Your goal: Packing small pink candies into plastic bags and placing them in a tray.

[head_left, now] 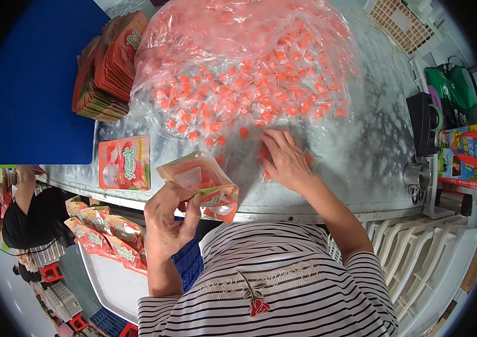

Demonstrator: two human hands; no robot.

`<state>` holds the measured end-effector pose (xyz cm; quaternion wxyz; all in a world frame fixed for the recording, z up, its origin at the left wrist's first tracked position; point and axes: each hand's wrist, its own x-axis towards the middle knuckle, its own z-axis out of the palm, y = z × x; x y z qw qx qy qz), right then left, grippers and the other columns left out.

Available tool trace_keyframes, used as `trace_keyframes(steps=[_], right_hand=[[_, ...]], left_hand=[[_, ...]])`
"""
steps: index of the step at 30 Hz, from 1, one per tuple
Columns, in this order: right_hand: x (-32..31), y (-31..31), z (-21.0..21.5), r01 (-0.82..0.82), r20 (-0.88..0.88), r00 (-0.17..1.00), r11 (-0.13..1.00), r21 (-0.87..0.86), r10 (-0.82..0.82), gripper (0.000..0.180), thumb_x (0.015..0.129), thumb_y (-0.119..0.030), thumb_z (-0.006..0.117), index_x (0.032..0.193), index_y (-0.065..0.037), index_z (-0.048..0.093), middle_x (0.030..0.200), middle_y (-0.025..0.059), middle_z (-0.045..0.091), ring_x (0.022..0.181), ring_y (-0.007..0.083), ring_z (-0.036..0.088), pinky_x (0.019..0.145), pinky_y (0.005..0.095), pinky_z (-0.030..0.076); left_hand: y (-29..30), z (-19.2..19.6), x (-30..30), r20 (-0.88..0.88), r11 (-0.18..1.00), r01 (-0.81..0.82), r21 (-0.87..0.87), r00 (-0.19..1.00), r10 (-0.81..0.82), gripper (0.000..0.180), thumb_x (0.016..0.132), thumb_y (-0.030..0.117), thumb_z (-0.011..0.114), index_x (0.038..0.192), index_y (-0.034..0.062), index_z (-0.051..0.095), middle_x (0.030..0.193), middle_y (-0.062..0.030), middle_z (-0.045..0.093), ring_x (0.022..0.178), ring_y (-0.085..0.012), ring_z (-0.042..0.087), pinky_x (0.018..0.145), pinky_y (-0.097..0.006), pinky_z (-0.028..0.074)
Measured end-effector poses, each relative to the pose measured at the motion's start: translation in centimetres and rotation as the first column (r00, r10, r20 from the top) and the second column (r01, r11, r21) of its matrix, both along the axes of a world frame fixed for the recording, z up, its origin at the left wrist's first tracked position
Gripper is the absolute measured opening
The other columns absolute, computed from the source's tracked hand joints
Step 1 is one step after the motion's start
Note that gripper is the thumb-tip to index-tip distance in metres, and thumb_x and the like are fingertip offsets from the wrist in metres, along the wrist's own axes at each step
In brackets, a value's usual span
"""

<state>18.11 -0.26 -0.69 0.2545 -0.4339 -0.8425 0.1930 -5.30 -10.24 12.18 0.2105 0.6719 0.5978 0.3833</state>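
The left hand (168,219) is clamped on a red, printed plastic pouch (214,178), apart from the right hand (287,160), whose fingers bend down among small orange-red sweets in clear wrappers (244,132); whether they grip any, I cannot tell. Left of the left hand lies a flat, rectangular red printed packet (125,163)

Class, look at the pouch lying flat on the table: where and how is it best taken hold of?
Probably by the near edge of the flat pouch, from the person's side, thumb above and fingers beneath. It lies flat, and that edge sits close to the front of the table. The left hand would first need to free itself of the open pouch.
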Motion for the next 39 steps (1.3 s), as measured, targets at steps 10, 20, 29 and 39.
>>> trace_keyframes(steps=[10, 20, 29, 39], right_hand=[[4.5, -2.7, 0.7, 0.016, 0.004, 1.000, 0.999, 0.043, -0.016, 0.064, 0.073, -0.036, 0.078, 0.124, -0.006, 0.054, 0.129, 0.0125, 0.046, 0.125, 0.0344, 0.039, 0.110, 0.0519, 0.027], [2.3, -3.6, 0.2, -0.142, 0.330, 0.923, 0.972, -0.185, 0.198, 0.101, 0.064, -0.069, 0.071, 0.144, -0.017, 0.039, 0.153, 0.0194, 0.019, 0.143, 0.0420, 0.007, 0.114, 0.0610, 0.009], [3.4, -5.7, -2.3, -0.143, 0.134, 0.984, 0.969, 0.202, 0.117, 0.038, 0.075, -0.022, 0.074, 0.109, -0.010, 0.062, 0.116, 0.0107, 0.056, 0.105, 0.0289, 0.053, 0.088, 0.0408, 0.047], [4.7, -1.4, 1.5, 0.025, -0.559, 0.721, 0.821, -0.570, -0.409, 0.010, 0.088, -0.009, 0.066, 0.091, 0.000, 0.069, 0.075, 0.0053, 0.065, 0.056, 0.0044, 0.054, 0.045, 0.0232, 0.044]], left_hand=[[0.1, -0.3, -0.3, 0.035, 1.000, 0.001, 0.008, 0.999, -0.001, 0.007, 0.080, -0.003, 0.066, 0.081, -0.0003, 0.060, 0.070, -0.0069, 0.055, 0.057, -0.0129, 0.050, 0.055, -0.025, 0.040], [0.3, -0.8, 0.1, 0.012, 0.999, 0.024, 0.024, 1.000, -0.024, 0.007, 0.079, -0.004, 0.066, 0.079, 0.0002, 0.060, 0.067, -0.0065, 0.054, 0.056, -0.0135, 0.050, 0.054, -0.025, 0.040], [0.4, -0.8, 0.6, -0.025, 0.996, 0.083, 0.013, 0.996, -0.083, 0.008, 0.078, -0.006, 0.065, 0.082, -0.0020, 0.061, 0.069, -0.0073, 0.055, 0.056, -0.0123, 0.051, 0.052, -0.024, 0.040], [1.6, -0.5, 1.8, -0.145, 0.976, 0.218, 0.014, 0.966, -0.214, 0.010, 0.074, -0.001, 0.069, 0.081, 0.0004, 0.061, 0.074, -0.0111, 0.059, 0.061, -0.0241, 0.059, 0.055, -0.033, 0.047]])
